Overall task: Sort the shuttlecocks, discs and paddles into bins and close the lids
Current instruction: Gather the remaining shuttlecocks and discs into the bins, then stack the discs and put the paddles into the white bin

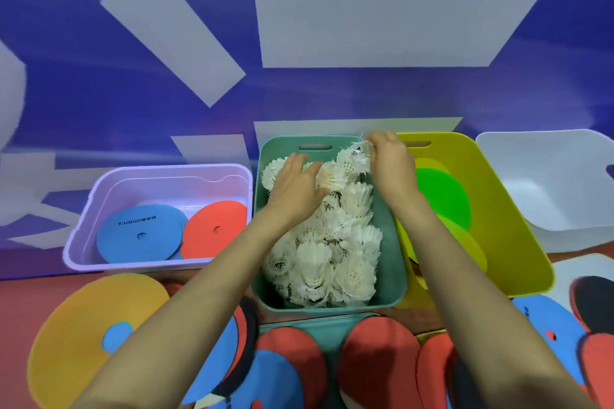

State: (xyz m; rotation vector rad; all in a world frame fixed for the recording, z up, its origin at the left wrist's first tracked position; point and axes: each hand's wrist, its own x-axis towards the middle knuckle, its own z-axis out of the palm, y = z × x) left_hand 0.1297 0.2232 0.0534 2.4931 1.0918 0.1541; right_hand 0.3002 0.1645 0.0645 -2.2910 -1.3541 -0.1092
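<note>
Nearest me on the red floor (20,302) lie a large orange disc (83,335), loose blue discs (272,382) and several red paddles (378,362), some of them lying on a teal lid (319,324); my two bare forearms reach over this heap; just beyond it stands the teal bin (393,276), holding a pile of white shuttlecocks (319,262); my left hand (295,189) lies on the far part of the pile, fingers stretched out and relaxed, gripping nothing; my right hand (388,156) is at the bin's far right corner, fingertips curled and pinching a single shuttlecock (357,156) by its feathers, raised above the rest; to the left, beside the teal bin, a lilac bin (76,242) holds a blue disc (143,232) and a red disc (216,229); to the right, touching the teal bin, a yellow-green bin (505,209) holds green discs (442,196); past that sits a white bin (548,176); behind everything is a blue wall (332,93) with pale shapes.
</note>
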